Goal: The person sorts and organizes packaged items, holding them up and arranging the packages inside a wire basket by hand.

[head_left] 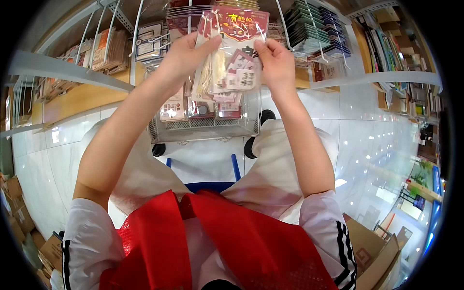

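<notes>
Plastic packets with red header cards [240, 33], overlapping, are held up at the top centre of the frame. Stocked shop shelving [72, 107] spans the upper left and upper right. Under the packets is a wire mesh basket [208, 129] containing packaged goods [172, 110]. The left hand [186, 54] grips the packets' left side, thumb in front; the right hand [279, 64] pinches their right edge, fingers curled.

And we're in a shop, plain to see: glossy retail packets [241, 25] up above the wire basket [209, 132], bagged goods [116, 47] on a white display rack [63, 65] to its left, stacked green packs [304, 30] to its right, rows of books [379, 46] farther right, shiny floor tiles [362, 125] around it.
</notes>
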Demonstrator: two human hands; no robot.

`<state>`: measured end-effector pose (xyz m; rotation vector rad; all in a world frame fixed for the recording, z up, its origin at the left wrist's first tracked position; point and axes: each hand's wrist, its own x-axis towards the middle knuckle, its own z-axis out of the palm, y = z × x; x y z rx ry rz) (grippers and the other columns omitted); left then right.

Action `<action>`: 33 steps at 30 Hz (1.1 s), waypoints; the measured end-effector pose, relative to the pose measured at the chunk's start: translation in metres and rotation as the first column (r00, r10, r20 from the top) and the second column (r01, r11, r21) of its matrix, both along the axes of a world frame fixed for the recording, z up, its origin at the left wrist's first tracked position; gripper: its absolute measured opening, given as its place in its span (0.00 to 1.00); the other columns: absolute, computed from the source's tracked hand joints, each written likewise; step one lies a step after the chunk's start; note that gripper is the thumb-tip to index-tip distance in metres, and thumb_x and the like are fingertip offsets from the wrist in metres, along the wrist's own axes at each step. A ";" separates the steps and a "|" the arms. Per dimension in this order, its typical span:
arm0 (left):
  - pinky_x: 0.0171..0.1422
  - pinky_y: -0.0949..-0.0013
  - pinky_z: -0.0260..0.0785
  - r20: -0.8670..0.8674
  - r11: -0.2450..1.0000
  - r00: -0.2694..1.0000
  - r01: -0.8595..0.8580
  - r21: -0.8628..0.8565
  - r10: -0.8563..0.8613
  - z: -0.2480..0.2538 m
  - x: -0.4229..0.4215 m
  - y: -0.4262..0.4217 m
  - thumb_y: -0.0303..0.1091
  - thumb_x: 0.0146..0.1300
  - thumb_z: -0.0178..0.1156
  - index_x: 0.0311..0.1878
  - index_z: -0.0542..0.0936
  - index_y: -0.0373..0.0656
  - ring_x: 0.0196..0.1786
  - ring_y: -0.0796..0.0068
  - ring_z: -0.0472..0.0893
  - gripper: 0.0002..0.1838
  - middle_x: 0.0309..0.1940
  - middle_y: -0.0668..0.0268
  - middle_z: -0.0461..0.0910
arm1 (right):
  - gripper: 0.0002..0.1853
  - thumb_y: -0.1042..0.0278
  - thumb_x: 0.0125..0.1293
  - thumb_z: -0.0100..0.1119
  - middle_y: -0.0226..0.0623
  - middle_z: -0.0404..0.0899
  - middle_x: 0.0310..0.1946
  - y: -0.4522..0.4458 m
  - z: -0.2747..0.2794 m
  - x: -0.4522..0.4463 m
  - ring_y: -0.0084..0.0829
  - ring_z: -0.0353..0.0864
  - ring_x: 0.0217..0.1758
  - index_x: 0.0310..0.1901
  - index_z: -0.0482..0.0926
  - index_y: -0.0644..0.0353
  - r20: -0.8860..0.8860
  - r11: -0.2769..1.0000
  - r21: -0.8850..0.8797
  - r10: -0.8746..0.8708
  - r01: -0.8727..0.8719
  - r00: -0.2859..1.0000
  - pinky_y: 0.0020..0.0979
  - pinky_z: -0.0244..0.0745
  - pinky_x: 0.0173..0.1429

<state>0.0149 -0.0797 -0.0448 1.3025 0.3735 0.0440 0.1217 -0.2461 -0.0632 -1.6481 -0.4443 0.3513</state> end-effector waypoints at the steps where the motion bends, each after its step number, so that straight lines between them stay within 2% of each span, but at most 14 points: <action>1: 0.46 0.75 0.71 -0.009 0.999 1.000 0.002 -0.049 -0.002 0.000 -0.001 -0.005 0.39 0.65 0.56 0.48 0.74 0.37 0.41 0.83 0.78 0.16 0.41 0.66 0.80 | 0.12 0.65 0.65 0.55 0.25 0.76 0.24 -0.001 -0.001 0.005 0.12 0.67 0.26 0.37 0.77 0.69 0.058 0.999 -0.010 -0.034 0.035 0.998 0.19 0.62 0.28; 5: 0.47 0.75 0.71 -0.051 0.999 0.998 -0.022 0.046 0.024 0.001 0.000 -0.016 0.39 0.66 0.56 0.49 0.74 0.36 0.41 0.82 0.78 0.16 0.43 0.64 0.80 | 0.12 0.65 0.64 0.56 0.25 0.75 0.25 0.005 0.001 0.010 0.13 0.68 0.27 0.36 0.77 0.68 -0.019 0.975 0.180 -0.130 0.132 0.991 0.20 0.64 0.30; 8: 0.47 0.75 0.71 -0.031 0.993 0.997 -0.061 0.096 0.065 0.003 0.001 -0.013 0.38 0.66 0.55 0.50 0.74 0.37 0.42 0.82 0.78 0.15 0.43 0.65 0.80 | 0.13 0.63 0.62 0.58 0.26 0.77 0.25 0.005 0.010 0.012 0.14 0.70 0.26 0.37 0.78 0.68 0.030 0.994 -0.009 -0.112 0.112 0.993 0.20 0.65 0.30; 11: 0.48 0.75 0.70 -0.019 0.991 0.996 -0.087 0.103 0.089 -0.001 0.003 -0.009 0.39 0.66 0.55 0.50 0.75 0.38 0.42 0.83 0.78 0.15 0.43 0.66 0.80 | 0.14 0.62 0.60 0.61 0.27 0.77 0.25 -0.004 0.011 0.031 0.15 0.71 0.26 0.37 0.78 0.67 0.067 0.949 -0.313 0.071 -0.047 0.995 0.20 0.66 0.30; 14: 0.49 0.74 0.69 -0.085 0.995 0.993 -0.072 0.065 0.078 0.001 0.001 -0.010 0.40 0.67 0.55 0.50 0.75 0.38 0.43 0.82 0.77 0.16 0.43 0.67 0.80 | 0.13 0.63 0.61 0.60 0.28 0.78 0.25 -0.011 0.020 0.036 0.15 0.70 0.25 0.37 0.78 0.67 0.308 0.943 -0.279 -0.092 0.182 0.947 0.20 0.65 0.29; 17: 0.50 0.74 0.69 -0.137 0.998 0.990 0.000 0.067 0.009 -0.001 -0.002 -0.012 0.40 0.67 0.54 0.50 0.75 0.38 0.44 0.83 0.77 0.16 0.44 0.67 0.80 | 0.12 0.64 0.63 0.58 0.29 0.79 0.25 -0.015 0.034 0.036 0.17 0.71 0.24 0.37 0.78 0.67 0.188 0.971 -0.030 -0.228 0.238 0.955 0.20 0.64 0.28; 18: 0.50 0.74 0.68 -0.148 0.996 0.989 0.031 0.078 -0.020 -0.001 -0.002 -0.013 0.40 0.67 0.54 0.50 0.74 0.38 0.44 0.83 0.76 0.16 0.44 0.67 0.80 | 0.10 0.66 0.67 0.52 0.30 0.78 0.27 -0.013 0.026 0.040 0.19 0.73 0.24 0.38 0.77 0.67 0.133 0.970 0.122 -0.225 0.209 0.965 0.20 0.65 0.28; 21: 0.49 0.73 0.69 -0.082 0.989 0.995 0.070 0.129 -0.060 0.003 -0.007 -0.022 0.41 0.67 0.54 0.50 0.74 0.37 0.43 0.83 0.76 0.16 0.44 0.67 0.79 | 0.08 0.69 0.70 0.46 0.32 0.77 0.33 -0.006 0.012 0.032 0.24 0.77 0.31 0.43 0.73 0.65 -0.340 0.820 0.541 0.009 0.188 0.941 0.22 0.71 0.36; 22: 0.48 0.74 0.70 -0.089 0.990 0.993 0.090 0.105 -0.081 0.007 -0.009 -0.024 0.40 0.68 0.53 0.51 0.73 0.37 0.43 0.84 0.76 0.17 0.44 0.67 0.79 | 0.10 0.70 0.72 0.39 0.38 0.77 0.41 -0.003 0.011 0.029 0.31 0.75 0.46 0.47 0.69 0.65 -0.462 0.747 0.617 0.089 0.248 0.882 0.33 0.71 0.53; 25: 0.48 0.74 0.70 -0.065 0.990 0.997 0.049 0.132 -0.041 0.000 -0.008 -0.020 0.40 0.68 0.53 0.52 0.73 0.37 0.43 0.83 0.77 0.17 0.43 0.66 0.79 | 0.13 0.65 0.72 0.38 0.38 0.76 0.41 -0.002 0.002 0.033 0.34 0.76 0.45 0.47 0.69 0.64 -0.702 0.636 0.633 0.233 0.441 0.673 0.38 0.71 0.53; 26: 0.48 0.74 0.70 -0.084 0.990 0.996 0.043 0.132 -0.032 -0.001 -0.008 -0.019 0.39 0.68 0.53 0.52 0.72 0.37 0.42 0.83 0.77 0.17 0.43 0.66 0.79 | 0.14 0.61 0.72 0.39 0.39 0.75 0.40 0.002 0.007 0.031 0.36 0.75 0.43 0.46 0.69 0.64 -0.727 0.616 0.614 0.197 0.494 0.658 0.40 0.71 0.52; 29: 0.47 0.75 0.71 -0.116 0.990 0.993 0.022 0.138 -0.006 0.000 -0.007 -0.016 0.38 0.68 0.52 0.52 0.72 0.36 0.41 0.83 0.78 0.16 0.42 0.65 0.80 | 0.15 0.58 0.71 0.42 0.40 0.74 0.39 0.009 0.023 0.020 0.33 0.74 0.41 0.44 0.69 0.64 -0.762 0.664 0.558 0.174 0.497 0.623 0.38 0.71 0.50; 32: 0.46 0.75 0.72 -0.097 0.992 0.995 -0.002 0.127 0.015 0.004 -0.009 -0.018 0.38 0.68 0.52 0.51 0.72 0.36 0.40 0.83 0.78 0.16 0.42 0.65 0.80 | 0.15 0.59 0.71 0.43 0.41 0.75 0.41 0.003 0.013 0.029 0.33 0.75 0.45 0.45 0.69 0.65 -0.746 0.618 0.636 0.337 0.462 0.575 0.35 0.71 0.52; 33: 0.45 0.75 0.72 -0.088 0.994 0.996 -0.007 0.113 0.017 0.003 -0.009 -0.018 0.38 0.68 0.52 0.51 0.73 0.36 0.40 0.83 0.78 0.16 0.42 0.65 0.80 | 0.14 0.61 0.70 0.44 0.41 0.75 0.42 -0.001 0.001 0.035 0.34 0.75 0.47 0.45 0.69 0.65 -0.674 0.558 0.727 0.465 0.401 0.574 0.34 0.72 0.52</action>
